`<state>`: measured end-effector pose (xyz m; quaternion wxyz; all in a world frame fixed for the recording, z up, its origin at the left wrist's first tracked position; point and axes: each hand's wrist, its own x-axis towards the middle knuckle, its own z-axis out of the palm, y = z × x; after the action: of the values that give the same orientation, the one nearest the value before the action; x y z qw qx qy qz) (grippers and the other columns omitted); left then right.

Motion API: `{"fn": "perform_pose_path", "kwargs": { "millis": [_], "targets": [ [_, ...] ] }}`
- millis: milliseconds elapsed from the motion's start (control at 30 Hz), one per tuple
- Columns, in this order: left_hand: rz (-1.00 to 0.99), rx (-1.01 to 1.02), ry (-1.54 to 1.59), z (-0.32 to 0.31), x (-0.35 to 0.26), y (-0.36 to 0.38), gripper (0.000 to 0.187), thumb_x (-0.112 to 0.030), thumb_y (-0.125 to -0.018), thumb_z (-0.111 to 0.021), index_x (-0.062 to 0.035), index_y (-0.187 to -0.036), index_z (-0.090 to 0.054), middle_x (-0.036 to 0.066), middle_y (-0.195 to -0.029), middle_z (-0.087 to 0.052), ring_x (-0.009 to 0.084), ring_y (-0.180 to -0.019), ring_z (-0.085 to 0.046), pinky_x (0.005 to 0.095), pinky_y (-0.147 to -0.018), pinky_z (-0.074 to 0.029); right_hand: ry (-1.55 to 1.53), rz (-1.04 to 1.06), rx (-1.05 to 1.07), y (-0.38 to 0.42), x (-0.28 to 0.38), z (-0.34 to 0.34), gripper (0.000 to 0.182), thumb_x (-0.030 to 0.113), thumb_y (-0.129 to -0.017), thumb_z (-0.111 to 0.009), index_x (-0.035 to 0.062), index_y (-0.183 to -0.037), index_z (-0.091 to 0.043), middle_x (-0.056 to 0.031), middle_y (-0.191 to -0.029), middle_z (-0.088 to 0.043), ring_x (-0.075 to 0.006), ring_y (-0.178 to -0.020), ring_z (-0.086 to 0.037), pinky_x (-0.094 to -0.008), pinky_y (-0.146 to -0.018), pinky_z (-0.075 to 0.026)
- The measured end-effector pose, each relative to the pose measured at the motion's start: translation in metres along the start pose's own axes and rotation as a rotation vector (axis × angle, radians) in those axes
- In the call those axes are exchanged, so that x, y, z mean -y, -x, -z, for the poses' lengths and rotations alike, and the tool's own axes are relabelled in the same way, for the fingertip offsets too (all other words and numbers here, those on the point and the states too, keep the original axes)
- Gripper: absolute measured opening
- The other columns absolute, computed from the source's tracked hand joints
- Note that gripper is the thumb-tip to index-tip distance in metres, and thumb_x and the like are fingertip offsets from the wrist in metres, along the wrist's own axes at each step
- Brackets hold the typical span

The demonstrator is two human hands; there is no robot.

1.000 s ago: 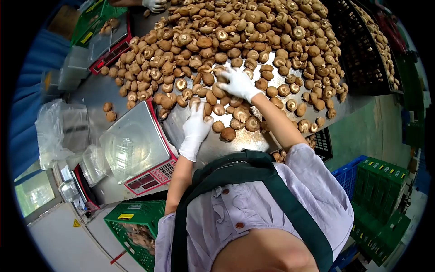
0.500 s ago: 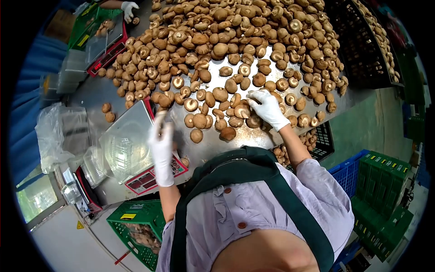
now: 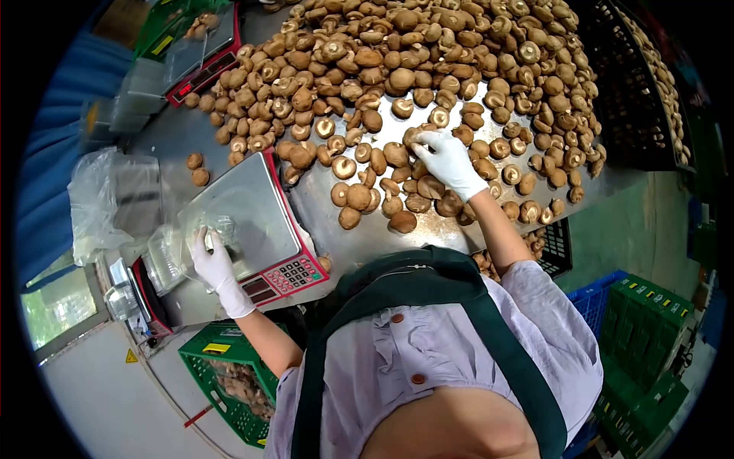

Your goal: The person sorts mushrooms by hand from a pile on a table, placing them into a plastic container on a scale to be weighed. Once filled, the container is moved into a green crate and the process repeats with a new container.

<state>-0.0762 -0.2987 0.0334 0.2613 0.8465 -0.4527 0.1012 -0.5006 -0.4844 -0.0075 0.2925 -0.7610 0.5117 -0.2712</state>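
Observation:
My left hand [image 3: 215,269], in a white glove, is at the left side of the scale [image 3: 264,199]. Its fingers are bent over a clear plastic box [image 3: 223,226], whose see-through edges are hard to make out. My right hand [image 3: 449,162], also gloved in white, reaches over the loose shiitake mushrooms [image 3: 396,154] on the metal table. Thumb and fingers close on a brown mushroom [image 3: 411,136], partly covered by the fingertips. More mushrooms lie below and beside that hand, some caps up, others stems up.
A large mushroom heap [image 3: 428,46] covers the far table [image 3: 321,233]. Black crates [image 3: 650,92] of mushrooms stand at right. A second scale [image 3: 202,73], plastic bags [image 3: 107,203] and clear boxes [image 3: 141,92] are at left. Green crates [image 3: 229,375] stand below left and at lower right.
My left hand has moved left from the scale's right edge to the clear box, which has shifted left. My right hand now grips a mushroom farther up. The view has shifted; another person's gloved hand has left it.

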Motion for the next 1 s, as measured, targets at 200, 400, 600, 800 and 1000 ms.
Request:
{"fn": "perform_pose_path", "kwargs": {
  "millis": [200, 400, 600, 800, 1000],
  "targets": [
    [-0.180, 0.025, 0.340, -0.030, -0.114, 0.002, 0.025, -0.008, -0.082, -0.058, -0.0062, -0.106, -0.063, 0.015, -0.117, -0.058, 0.0277, -0.112, -0.053, 0.0353, -0.098, -0.040, 0.152, 0.128, 0.081, -0.067, 0.022, -0.036, 0.027, 0.028, -0.079, -0.060, 0.0076, -0.096, -0.065, -0.0141, -0.091, -0.065, -0.0317, -0.094, -0.057, -0.0392, -0.080, -0.047],
    [-0.065, 0.462, 0.076, -0.132, -0.173, 0.014, 0.062, -0.038, -0.076, -0.064, -0.0121, -0.129, -0.045, 0.022, -0.139, -0.032, 0.0359, -0.127, -0.034, 0.0459, -0.105, -0.027, 0.442, 0.212, 0.146, -0.077, 0.019, -0.092, 0.057, 0.038, -0.069, -0.069, 0.0105, -0.117, -0.055, -0.0232, -0.136, -0.036, -0.0396, -0.127, -0.032, -0.0495, -0.099, -0.034],
    [-0.196, 0.387, -0.015, -0.142, -0.211, 0.061, 0.062, -0.035, -0.071, -0.068, -0.0114, -0.125, -0.049, 0.022, -0.136, -0.032, 0.0425, -0.117, -0.036, 0.0530, -0.097, -0.032, 0.400, 0.206, 0.301, -0.029, 0.007, -0.061, 0.044, 0.036, -0.073, -0.064, 0.0011, -0.099, -0.063, -0.0171, -0.129, -0.047, -0.0323, -0.121, -0.041, -0.0445, -0.094, -0.039],
    [-0.348, 0.438, 0.333, -0.127, -0.188, 0.121, 0.064, -0.028, -0.072, -0.070, -0.0144, -0.130, -0.046, 0.021, -0.131, -0.039, 0.0342, -0.122, -0.038, 0.0528, -0.100, -0.026, 0.355, 0.208, 0.154, 0.024, -0.006, -0.033, 0.029, 0.030, -0.072, -0.065, 0.0044, -0.087, -0.063, -0.0170, -0.120, -0.052, -0.0344, -0.114, -0.047, -0.0435, -0.096, -0.037],
    [-0.384, 0.344, 0.335, -0.108, -0.173, 0.120, 0.056, -0.021, -0.075, -0.067, -0.0077, -0.127, -0.048, 0.020, -0.125, -0.046, 0.0373, -0.116, -0.043, 0.0447, -0.099, -0.031, 0.173, 0.220, -0.009, 0.058, -0.008, -0.001, 0.022, 0.023, -0.076, -0.064, 0.0070, -0.091, -0.063, -0.0098, -0.109, -0.059, -0.0284, -0.111, -0.050, -0.0399, -0.093, -0.040]
  ]
}}
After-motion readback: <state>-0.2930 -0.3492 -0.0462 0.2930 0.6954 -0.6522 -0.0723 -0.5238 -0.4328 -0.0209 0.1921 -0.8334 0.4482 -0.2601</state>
